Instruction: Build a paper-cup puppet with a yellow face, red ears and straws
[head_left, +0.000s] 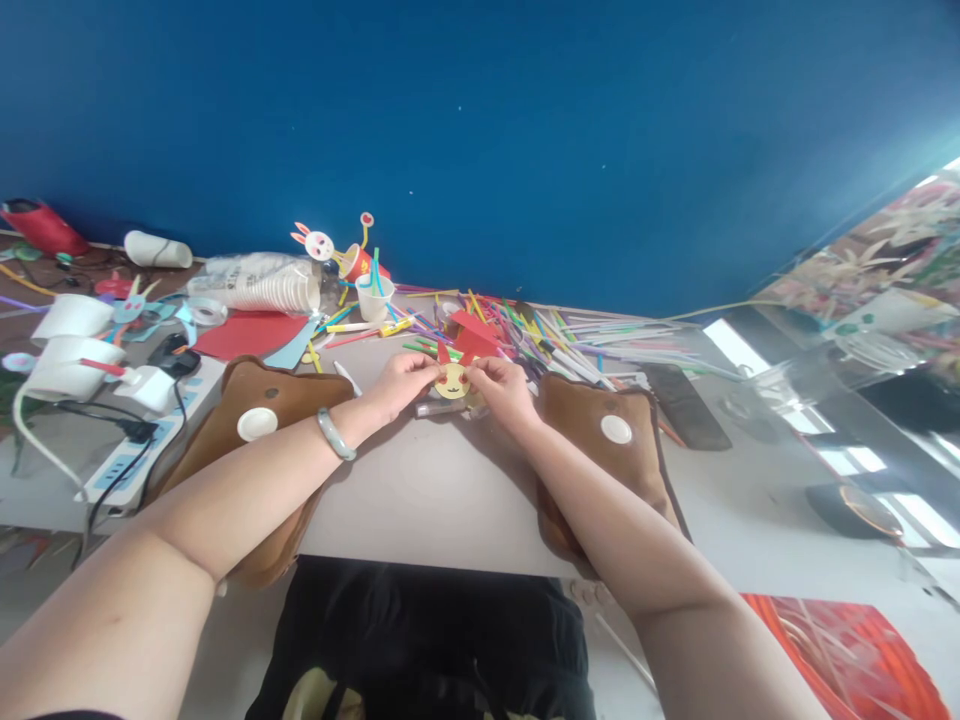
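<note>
A small yellow paper face (452, 381) with red ears and a drawn mouth is held up over the middle of the table. My left hand (409, 384) pinches its left side between thumb and fingers, and a pale bangle circles that wrist. On the other side, my right hand (501, 386) pinches the face's right edge. Behind the face lies red paper (474, 332). Brown cushions lie under or beside my forearms, one on the left (225, 440) and one on the right (600, 460).
Colourful straws (570, 340) spread along the blue wall. A white cup (374, 297) holds straws near a rabbit-face cup craft (319, 245). Stacked paper cups (262, 290), a power strip (150, 440) and cables are at left. A dark phone-like slab (686, 405) lies right.
</note>
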